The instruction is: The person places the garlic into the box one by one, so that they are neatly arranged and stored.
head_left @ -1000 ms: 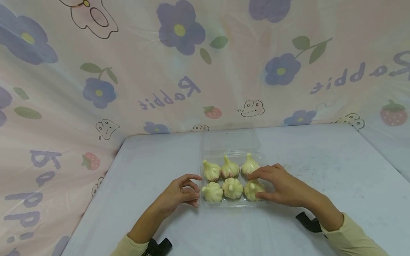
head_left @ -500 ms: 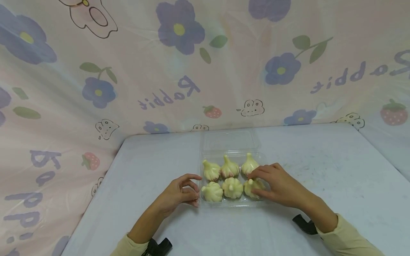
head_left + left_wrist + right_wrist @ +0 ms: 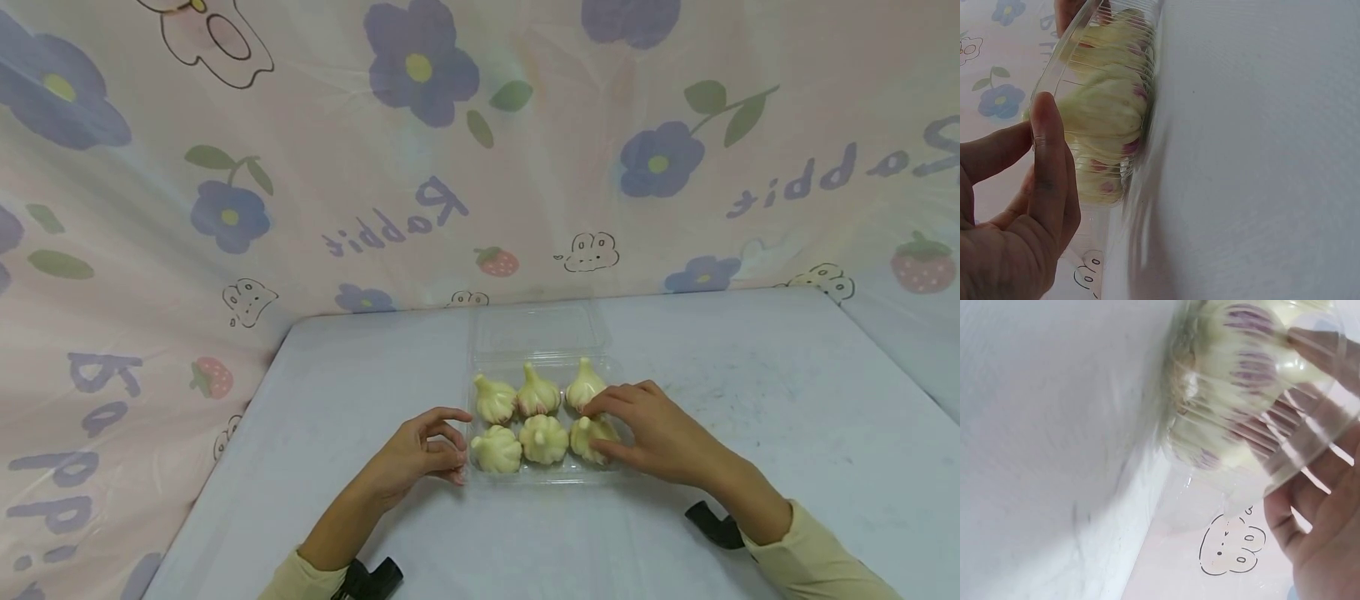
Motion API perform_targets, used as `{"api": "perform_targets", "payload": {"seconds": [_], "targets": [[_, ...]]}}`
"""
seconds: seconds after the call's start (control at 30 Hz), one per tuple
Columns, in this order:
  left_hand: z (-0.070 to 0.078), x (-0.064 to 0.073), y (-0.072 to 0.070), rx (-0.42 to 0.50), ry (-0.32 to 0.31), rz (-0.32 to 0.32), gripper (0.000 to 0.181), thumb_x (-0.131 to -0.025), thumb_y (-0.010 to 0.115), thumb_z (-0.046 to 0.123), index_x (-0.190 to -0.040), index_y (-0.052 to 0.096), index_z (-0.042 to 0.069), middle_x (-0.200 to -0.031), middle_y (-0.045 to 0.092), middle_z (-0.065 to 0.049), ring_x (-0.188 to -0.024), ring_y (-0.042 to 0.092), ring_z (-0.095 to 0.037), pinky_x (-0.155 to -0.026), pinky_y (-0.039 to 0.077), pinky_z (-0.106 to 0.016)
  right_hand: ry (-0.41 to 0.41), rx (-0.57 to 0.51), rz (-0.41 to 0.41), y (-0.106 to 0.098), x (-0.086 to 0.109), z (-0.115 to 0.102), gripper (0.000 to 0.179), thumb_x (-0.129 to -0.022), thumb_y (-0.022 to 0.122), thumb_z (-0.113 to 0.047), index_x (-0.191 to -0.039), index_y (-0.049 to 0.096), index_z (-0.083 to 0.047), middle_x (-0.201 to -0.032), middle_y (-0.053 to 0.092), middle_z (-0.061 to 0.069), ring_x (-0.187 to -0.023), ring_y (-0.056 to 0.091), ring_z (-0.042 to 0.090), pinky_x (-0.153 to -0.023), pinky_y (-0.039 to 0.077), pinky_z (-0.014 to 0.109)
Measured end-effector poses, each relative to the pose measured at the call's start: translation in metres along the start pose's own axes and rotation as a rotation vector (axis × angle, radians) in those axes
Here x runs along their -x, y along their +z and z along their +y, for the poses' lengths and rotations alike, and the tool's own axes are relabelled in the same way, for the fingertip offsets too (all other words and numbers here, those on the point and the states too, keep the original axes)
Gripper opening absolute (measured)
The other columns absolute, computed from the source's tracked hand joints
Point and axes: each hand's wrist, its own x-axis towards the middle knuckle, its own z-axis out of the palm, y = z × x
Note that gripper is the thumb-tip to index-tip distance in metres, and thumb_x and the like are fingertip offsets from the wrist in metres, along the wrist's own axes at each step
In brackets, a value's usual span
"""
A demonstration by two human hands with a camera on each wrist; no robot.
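Note:
A clear plastic box stands on the table with garlic bulbs in two rows of three. In the back row the bulbs lie with stems pointing away. My right hand reaches over the box's right side, thumb and fingers around the front right garlic bulb. In the right wrist view, the thumb touches a bulb behind the clear wall. My left hand is at the box's left side. In the left wrist view its thumb and forefinger pinch the rim.
The box's clear lid lies folded back toward the rear. A white cover is spread over the table, and a printed curtain hangs behind it and at the left. Black wrist camera mounts sit below both wrists.
The front right bulb has tilted and shifted slightly back and left under my right hand, which moved a little left. My left hand stays at the box's side.

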Motion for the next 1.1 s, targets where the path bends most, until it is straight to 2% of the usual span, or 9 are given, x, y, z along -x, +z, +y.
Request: {"api": "perform_targets", "payload": {"seconds": [0.23,0.4,0.6,0.7,0.8,0.9,1.1], "targets": [[0.001,0.001,-0.001,0.006,0.001,-0.003,0.06,-0.091,0.066,-0.001,-0.145,0.041,-0.002,-0.101,0.056,-0.006,-0.076,0.067,-0.015,-0.07,0.063,-0.03,0.021,-0.009,-0.005,-0.001,-0.001,-0.002,0.032,-0.082,0.081,-0.037,-0.11,0.069,-0.027,-0.111,0.067,-0.014,-0.106,0.063,0.012,-0.093,0.048,0.042],[0.002,0.001,-0.004,-0.044,-0.003,-0.016,0.058,-0.092,0.066,0.003,-0.145,0.042,0.0,-0.104,0.055,-0.009,-0.079,0.068,-0.017,-0.072,0.063,-0.031,0.015,-0.061,-0.004,-0.007,0.001,0.001,0.033,-0.082,0.081,-0.034,-0.113,0.068,-0.029,-0.114,0.066,-0.015,-0.109,0.062,0.013,-0.093,0.049,0.043],[0.008,-0.001,-0.012,-0.112,0.007,-0.04,0.056,-0.093,0.065,0.007,-0.145,0.044,0.001,-0.111,0.056,-0.019,-0.083,0.069,-0.021,-0.076,0.063,-0.036,0.029,-0.109,0.01,-0.015,0.006,0.01,0.032,-0.083,0.081,-0.026,-0.112,0.068,-0.024,-0.119,0.064,-0.011,-0.114,0.06,0.019,-0.094,0.05,0.049],[0.012,-0.004,-0.02,-0.14,0.009,-0.019,0.056,-0.094,0.065,0.008,-0.145,0.044,0.002,-0.116,0.055,-0.025,-0.084,0.07,-0.023,-0.077,0.063,-0.037,0.058,-0.123,-0.004,-0.019,0.01,0.014,0.035,-0.084,0.08,-0.026,-0.117,0.067,-0.023,-0.125,0.062,-0.006,-0.118,0.057,0.024,-0.096,0.05,0.052],[0.017,-0.013,-0.03,-0.172,0.007,0.02,0.056,-0.094,0.064,0.008,-0.146,0.044,0.003,-0.12,0.054,-0.029,-0.087,0.07,-0.027,-0.078,0.063,-0.036,0.089,-0.132,-0.02,-0.02,0.016,0.017,0.037,-0.086,0.078,-0.03,-0.121,0.067,-0.021,-0.132,0.059,0.0,-0.123,0.055,0.03,-0.097,0.049,0.056],[0.023,-0.028,-0.036,-0.202,-0.002,0.082,0.054,-0.095,0.064,0.007,-0.145,0.045,0.002,-0.12,0.055,-0.028,-0.088,0.07,-0.03,-0.078,0.063,-0.036,0.137,-0.151,-0.049,-0.021,0.023,0.018,0.043,-0.09,0.073,-0.038,-0.127,0.064,-0.018,-0.141,0.054,0.004,-0.129,0.05,0.034,-0.1,0.046,0.059],[0.034,-0.074,-0.043,-0.18,-0.044,0.251,0.046,-0.098,0.06,0.006,-0.142,0.048,0.001,-0.121,0.057,-0.024,-0.091,0.07,-0.031,-0.077,0.063,-0.033,0.207,-0.22,-0.137,-0.023,0.035,0.019,0.071,-0.09,0.068,-0.053,-0.147,0.047,-0.016,-0.157,0.038,0.006,-0.14,0.038,0.039,-0.102,0.042,0.067]]}}
